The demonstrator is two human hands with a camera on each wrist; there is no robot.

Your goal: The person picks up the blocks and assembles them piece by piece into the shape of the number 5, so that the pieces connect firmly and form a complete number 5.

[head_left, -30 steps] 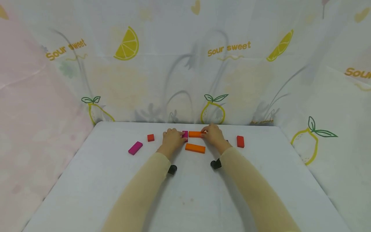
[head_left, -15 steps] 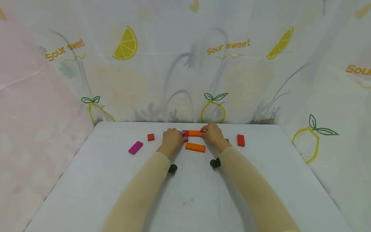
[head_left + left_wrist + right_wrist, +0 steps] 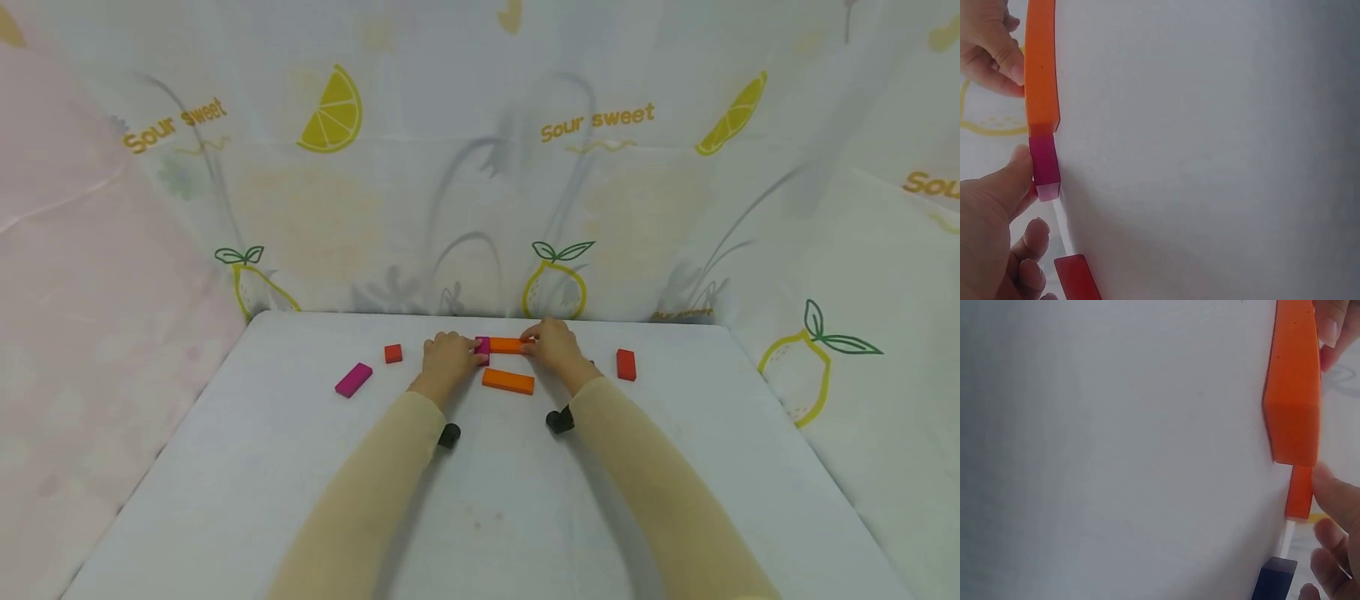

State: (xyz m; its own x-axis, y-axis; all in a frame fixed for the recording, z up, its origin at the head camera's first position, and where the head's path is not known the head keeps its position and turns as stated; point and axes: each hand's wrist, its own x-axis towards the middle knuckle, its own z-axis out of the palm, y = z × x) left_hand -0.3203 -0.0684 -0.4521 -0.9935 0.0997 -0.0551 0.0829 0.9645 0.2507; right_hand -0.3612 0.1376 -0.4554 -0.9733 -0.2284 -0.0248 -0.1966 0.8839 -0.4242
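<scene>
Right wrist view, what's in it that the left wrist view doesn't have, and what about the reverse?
Only the right wrist view shows the dark blue rectangular block and a smaller-looking orange rectangular block at the right hand.

Only the left wrist view shows the magenta rectangular block that the left hand pinches, and a red rectangular block.

Both show a large-looking orange rectangular block, the white surface and parts of both hands.

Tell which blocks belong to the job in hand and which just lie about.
Apparently in the job:
magenta oblong block, in the left hand
far orange oblong block, in the right hand

Seemingly lying about:
near orange oblong block
loose magenta oblong block
small red block
red oblong block
dark blue block
</scene>
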